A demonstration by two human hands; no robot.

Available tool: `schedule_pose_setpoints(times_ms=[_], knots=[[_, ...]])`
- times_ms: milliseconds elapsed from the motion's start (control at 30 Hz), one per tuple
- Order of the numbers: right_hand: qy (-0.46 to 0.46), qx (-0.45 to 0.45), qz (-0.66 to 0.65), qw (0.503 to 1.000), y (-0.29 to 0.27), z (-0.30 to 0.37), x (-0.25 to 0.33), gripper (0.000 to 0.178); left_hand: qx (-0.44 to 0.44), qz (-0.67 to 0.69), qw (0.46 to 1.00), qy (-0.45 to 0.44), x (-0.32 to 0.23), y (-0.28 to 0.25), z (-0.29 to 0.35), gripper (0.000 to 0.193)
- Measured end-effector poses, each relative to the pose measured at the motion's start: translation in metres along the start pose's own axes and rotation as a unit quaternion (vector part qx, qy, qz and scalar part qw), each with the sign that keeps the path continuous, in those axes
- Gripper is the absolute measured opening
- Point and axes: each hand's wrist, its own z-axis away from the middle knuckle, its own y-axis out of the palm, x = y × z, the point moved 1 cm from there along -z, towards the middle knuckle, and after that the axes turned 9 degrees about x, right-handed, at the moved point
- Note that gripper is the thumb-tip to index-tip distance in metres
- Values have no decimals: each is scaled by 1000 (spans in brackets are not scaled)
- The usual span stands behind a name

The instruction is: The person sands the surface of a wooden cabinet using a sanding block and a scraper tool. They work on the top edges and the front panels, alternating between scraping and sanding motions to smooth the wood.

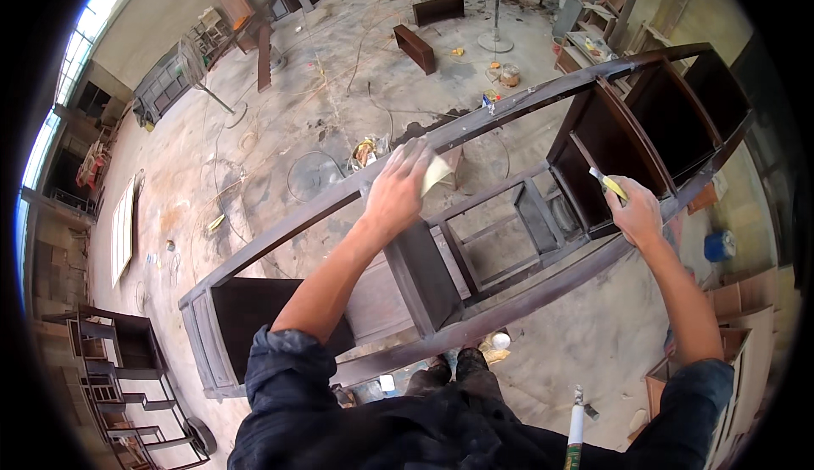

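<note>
A long, dark wooden cabinet frame [543, 288] with a curved front stretches across in front of me, its compartments open. My left hand [398, 186] is on its far rail, fingers close together, with a pale yellow piece of sandpaper [436, 173] held under it. The sandpaper's free corner sticks out to the right. At the right end, beside the dark compartment panels [670, 114], my right hand [638, 214] is closed round a slim yellow-handled knife [609, 184]. The knife's light tip points up and left; its exact kind is hard to make out.
Two dark drawer boxes [415, 50] lie on the stained concrete floor [322, 131]. A standing fan [193, 63] is at the far left. Dark furniture frames [127, 368] stand lower left. A blue can [720, 246] is at the right. Cords trail across the floor.
</note>
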Motion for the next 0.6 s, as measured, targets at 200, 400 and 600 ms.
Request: schedule_pose_setpoints(times_ms=[200,400,600], knots=[[-89,-25,25,995,10,-24,-12,38,-91,229,955,-167,-17,-38,124,62],[-112,7,-20,994,70,-123,87,78,-46,260,919,-295,-79,-36,206,69],[-286,92,-55,952,167,-86,198,70,-23,298,887,-353,-86,-21,243,78]])
